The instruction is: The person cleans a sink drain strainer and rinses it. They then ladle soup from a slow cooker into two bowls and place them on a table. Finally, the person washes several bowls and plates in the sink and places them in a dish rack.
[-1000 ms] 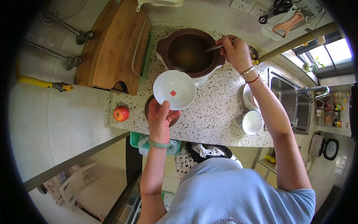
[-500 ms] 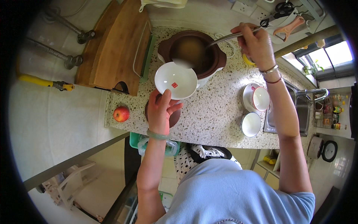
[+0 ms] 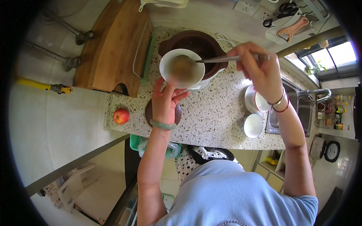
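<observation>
A: Okay, biggest first. Counter, then the brown pot at its back edge.

B: Step?

A: Ladling into the bowl, I'd judge. Left hand gripped the bowl from below, over the pot's rim. Right hand was closed on the ladle, its scoop over the bowl.

B: Next?

A: Probably tip slowly, keeping the bowl level.

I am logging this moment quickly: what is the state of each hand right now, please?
Left hand: closed on the white bowl, held up beside the brown pot.
Right hand: closed on the ladle, its scoop over the bowl.
</observation>
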Demonstrator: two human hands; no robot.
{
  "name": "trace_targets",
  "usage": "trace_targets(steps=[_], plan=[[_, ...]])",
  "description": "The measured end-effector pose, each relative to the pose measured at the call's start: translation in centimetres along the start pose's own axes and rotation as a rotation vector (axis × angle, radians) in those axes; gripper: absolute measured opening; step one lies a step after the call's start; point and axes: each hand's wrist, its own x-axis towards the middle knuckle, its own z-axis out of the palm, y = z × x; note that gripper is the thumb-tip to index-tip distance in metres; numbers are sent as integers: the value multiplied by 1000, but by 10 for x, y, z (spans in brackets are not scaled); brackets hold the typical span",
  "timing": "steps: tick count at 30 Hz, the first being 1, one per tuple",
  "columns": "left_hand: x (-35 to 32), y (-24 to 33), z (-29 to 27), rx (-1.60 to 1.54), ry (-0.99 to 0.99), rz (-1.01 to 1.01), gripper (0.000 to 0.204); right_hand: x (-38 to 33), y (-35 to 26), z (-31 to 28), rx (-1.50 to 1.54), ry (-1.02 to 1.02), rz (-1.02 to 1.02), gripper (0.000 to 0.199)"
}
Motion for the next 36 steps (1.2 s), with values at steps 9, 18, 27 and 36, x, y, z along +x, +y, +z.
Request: trace_targets(steps=[9,18,27,36], plan=[[1,-2,-6,1,-9,-7,43,-25,17,-9,-440,-172,-912,30],[-9,2,-15,6,33,-8,40,-3,72,6,-573,-19,-672,26],[-27,12,-22,9,78,3,41,-3,111,31,-757,-171,-667,19],[-31,14,-21,43,58,9,41,-5,107,37,-479,-31,-221,15]])
